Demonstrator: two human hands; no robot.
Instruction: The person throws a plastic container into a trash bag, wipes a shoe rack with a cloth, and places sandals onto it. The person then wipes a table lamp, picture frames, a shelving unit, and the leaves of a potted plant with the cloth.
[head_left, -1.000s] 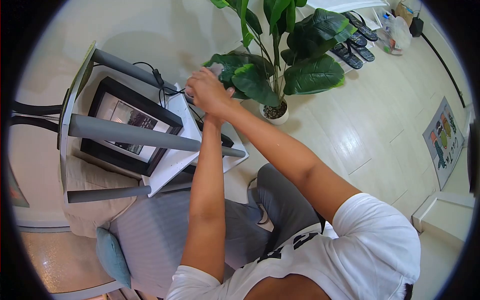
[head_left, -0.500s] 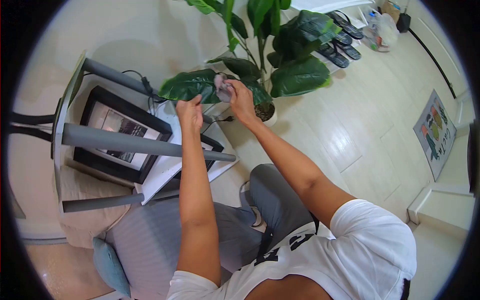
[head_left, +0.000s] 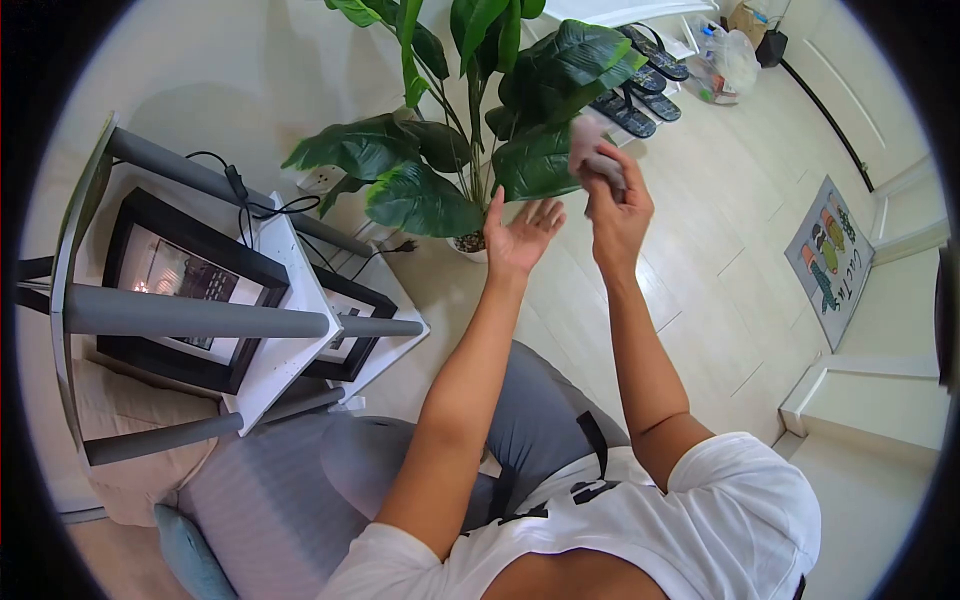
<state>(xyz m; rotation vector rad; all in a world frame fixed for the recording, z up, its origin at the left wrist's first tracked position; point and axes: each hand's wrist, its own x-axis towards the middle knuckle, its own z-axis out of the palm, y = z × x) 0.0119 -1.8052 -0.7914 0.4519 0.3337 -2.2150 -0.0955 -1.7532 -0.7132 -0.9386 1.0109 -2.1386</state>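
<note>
A tall potted plant (head_left: 430,205) with broad dark green leaves stands by the wall, its white pot (head_left: 468,248) partly hidden below the foliage. My left hand (head_left: 522,238) is open, palm up with fingers spread, just below a leaf (head_left: 537,165) on the plant's right side. Whether the fingertips touch that leaf I cannot tell. To the right of it, my right hand (head_left: 622,215) is closed on a crumpled greyish-pink cloth (head_left: 590,150), raised at the leaf's right tip. The cloth is slightly blurred.
On the left stands a shelf with grey posts (head_left: 200,312) holding black picture frames (head_left: 190,285). A cable with a plug (head_left: 405,246) hangs near it. Flip-flops (head_left: 650,85), a plastic bag (head_left: 728,65) and a cactus doormat (head_left: 830,262) are farther right. A grey sofa (head_left: 260,510) is close by.
My left hand has let go of the left leaf and moved right, now open. My right hand has carried the cloth right to another leaf. The view has shifted too.
</note>
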